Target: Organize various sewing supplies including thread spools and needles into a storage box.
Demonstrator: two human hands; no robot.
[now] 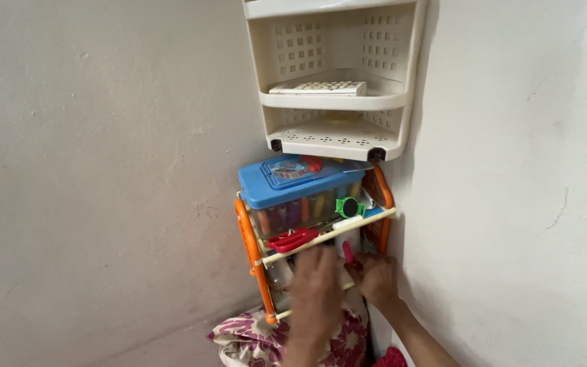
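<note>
Reaching into the corner, we have both hands low in a small orange rack. Our left hand is blurred, its back toward the camera, fingers pointing up at the rack's cream front rail; we cannot tell whether it is open or closed on anything. Our right hand sits just beside it, fingers curled in toward a small pink object that stands upright between the two hands, just under the rail. The fingertips look to be touching it, but we cannot tell if the grip is firm.

Moving outward, a red tool with loop handles lies on the rack's upper level right behind the rail, just above the left hand. Behind that stands a clear box with a blue lid, coloured sticks showing through its wall. A green gadget with a round black face rests against the box's right end.

Below our wrists, a bundle of floral cloth in pink and cream lies against the rack's foot.

Up top, a cream plastic corner shelf with perforated walls sits on black wheels over the box. A flat white keypad device lies on its middle tier. Pale plaster walls meet behind it all.
</note>
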